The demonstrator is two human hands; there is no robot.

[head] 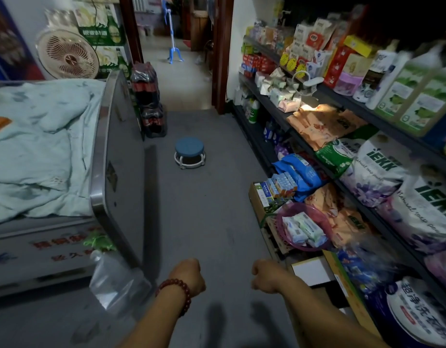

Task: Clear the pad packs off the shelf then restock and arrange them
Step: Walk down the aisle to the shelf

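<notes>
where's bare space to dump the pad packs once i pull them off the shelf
The grey floor is bare between the freezer and the shelves, up to the blue stool. The shelves and the pink basket in front of them are packed; a quilt covers the freezer top.

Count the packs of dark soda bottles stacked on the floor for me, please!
2. The lower pack stands on the floor by the freezer; the upper pack sits on it. More may hide behind the freezer.

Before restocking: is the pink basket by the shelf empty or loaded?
Loaded: the pink basket holds several pale wrapped packs piled inside.
</notes>
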